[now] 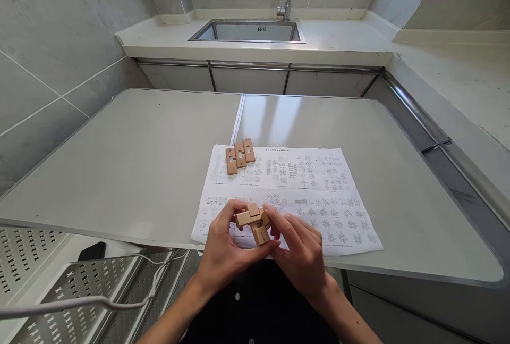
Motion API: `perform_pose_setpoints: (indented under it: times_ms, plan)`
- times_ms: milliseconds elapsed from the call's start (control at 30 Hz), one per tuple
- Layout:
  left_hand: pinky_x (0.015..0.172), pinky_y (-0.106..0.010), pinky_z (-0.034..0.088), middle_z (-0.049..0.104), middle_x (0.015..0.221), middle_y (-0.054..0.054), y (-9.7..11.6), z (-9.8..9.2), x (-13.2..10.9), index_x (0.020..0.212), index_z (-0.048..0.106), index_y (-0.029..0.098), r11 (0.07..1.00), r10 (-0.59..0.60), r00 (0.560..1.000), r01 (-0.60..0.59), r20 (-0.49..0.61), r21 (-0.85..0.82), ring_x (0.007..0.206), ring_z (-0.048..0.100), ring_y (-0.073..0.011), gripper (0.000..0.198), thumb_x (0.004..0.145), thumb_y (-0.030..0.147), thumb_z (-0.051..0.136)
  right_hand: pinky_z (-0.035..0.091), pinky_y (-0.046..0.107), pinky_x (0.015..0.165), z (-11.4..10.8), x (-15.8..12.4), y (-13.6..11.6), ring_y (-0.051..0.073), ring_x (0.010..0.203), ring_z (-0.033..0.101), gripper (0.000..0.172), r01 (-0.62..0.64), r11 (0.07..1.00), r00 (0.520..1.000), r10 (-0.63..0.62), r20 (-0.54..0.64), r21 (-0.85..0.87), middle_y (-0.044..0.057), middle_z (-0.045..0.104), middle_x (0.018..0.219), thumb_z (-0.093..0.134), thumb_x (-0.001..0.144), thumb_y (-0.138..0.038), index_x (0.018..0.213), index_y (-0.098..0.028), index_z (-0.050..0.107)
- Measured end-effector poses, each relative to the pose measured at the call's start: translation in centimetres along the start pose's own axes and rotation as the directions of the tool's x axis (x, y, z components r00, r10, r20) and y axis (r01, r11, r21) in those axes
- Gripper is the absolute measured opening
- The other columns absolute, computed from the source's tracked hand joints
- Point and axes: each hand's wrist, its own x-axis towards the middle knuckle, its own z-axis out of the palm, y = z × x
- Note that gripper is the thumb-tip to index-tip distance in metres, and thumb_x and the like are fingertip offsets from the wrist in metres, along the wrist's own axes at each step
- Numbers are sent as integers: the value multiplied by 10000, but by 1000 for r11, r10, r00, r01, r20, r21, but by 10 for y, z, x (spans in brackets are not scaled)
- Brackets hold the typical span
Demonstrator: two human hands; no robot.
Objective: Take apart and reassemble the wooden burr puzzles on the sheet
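Note:
A partly joined wooden interlocking puzzle [254, 219] of light-brown blocks is held between my two hands, above the near edge of a printed sheet. My left hand [221, 245] grips its left side, thumb along the bottom. From the right, my right hand [298, 245] presses its fingers against the puzzle. Some fingertips are hidden behind the blocks. Farther up, three flat wooden pieces with cut-out slots [240, 156] lie side by side at the upper left of the instruction sheet [338, 195], which shows rows of small puzzle drawings.
The sheet lies on a pale folding table [119, 163] with a centre seam. Beyond it stand a counter with a steel sink [255, 31] and a faucet [285, 10]. A grey cable [119, 305] crosses perforated metal shelves [75, 285] at lower left.

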Motion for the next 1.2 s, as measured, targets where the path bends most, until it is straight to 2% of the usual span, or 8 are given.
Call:
perform_pose_setpoints:
  times_ms: [167, 300, 400, 533, 733, 967, 1067, 1200]
  plan:
    - [865, -323, 548, 741, 921, 13, 2, -1, 1, 1031, 560, 229, 997, -13, 997, 18, 76, -71, 876, 718, -191, 475, 751, 404, 901, 568, 293, 637, 1, -2, -1, 162, 660, 666, 641, -42, 998, 999, 42, 11, 45, 1, 689, 828, 600, 969, -79, 1555, -297, 460]
    - [850, -305, 553, 720, 935, 10, 0, -1, -1, 1043, 566, 227, 996, 18, 998, -13, 54, -86, 884, 711, -184, 500, 727, 381, 921, 616, 286, 666, 3, -6, -5, 150, 712, 695, 694, -234, 951, 972, 232, 34, 204, -8, 686, 926, 612, 883, -39, 1497, -331, 473]
    - [840, -293, 558, 715, 965, 2, -3, -1, -2, 1057, 564, 225, 993, 33, 999, -28, 40, -110, 896, 707, -182, 542, 694, 366, 941, 659, 295, 694, 2, -6, -10, 140, 735, 731, 712, -462, 786, 881, 460, 112, 410, 5, 694, 1084, 688, 834, -84, 1463, -329, 462]
    - [834, -289, 570, 709, 988, -4, -7, 0, -2, 1083, 554, 223, 990, 21, 1000, -19, 15, -139, 912, 713, -184, 562, 693, 341, 940, 680, 350, 818, -2, -3, -18, 194, 867, 776, 422, -626, 539, 762, 579, 292, 564, 20, 743, 1057, 748, 865, -192, 1248, -280, 595]
    - [862, -285, 572, 702, 1036, -3, -10, 0, -4, 1094, 552, 225, 984, -2, 1000, 2, 1, -177, 951, 717, -178, 542, 714, 314, 930, 672, 365, 880, -4, -1, -25, 222, 978, 774, 188, -576, 591, 790, 580, 199, 565, 46, 755, 1108, 731, 946, -283, 1132, -276, 703]
    - [907, -315, 564, 714, 1049, -24, -11, -2, -4, 1090, 535, 223, 975, -49, 999, 47, -3, -219, 1007, 718, -203, 548, 734, 370, 923, 655, 419, 940, -7, -2, -28, 265, 1030, 782, 236, -710, 304, 637, 662, 395, 635, 69, 797, 1083, 785, 924, -413, 1052, -241, 689]
    - [900, -308, 560, 713, 1046, -20, -10, -4, -5, 1085, 536, 224, 972, -52, 999, 53, 11, -228, 1003, 716, -200, 538, 732, 357, 922, 655, 402, 919, -7, -1, -27, 259, 1003, 785, 228, -705, 301, 642, 654, 399, 642, 62, 800, 1039, 801, 910, -405, 990, -233, 675]
    - [859, -288, 547, 710, 987, 0, -11, -3, -6, 1072, 552, 226, 971, -28, 997, 43, 68, -234, 932, 703, -181, 530, 715, 328, 930, 656, 330, 818, -4, -2, -27, 216, 881, 783, 204, -665, 364, 682, 653, 330, 653, 24, 779, 940, 833, 876, -341, 940, -238, 669]
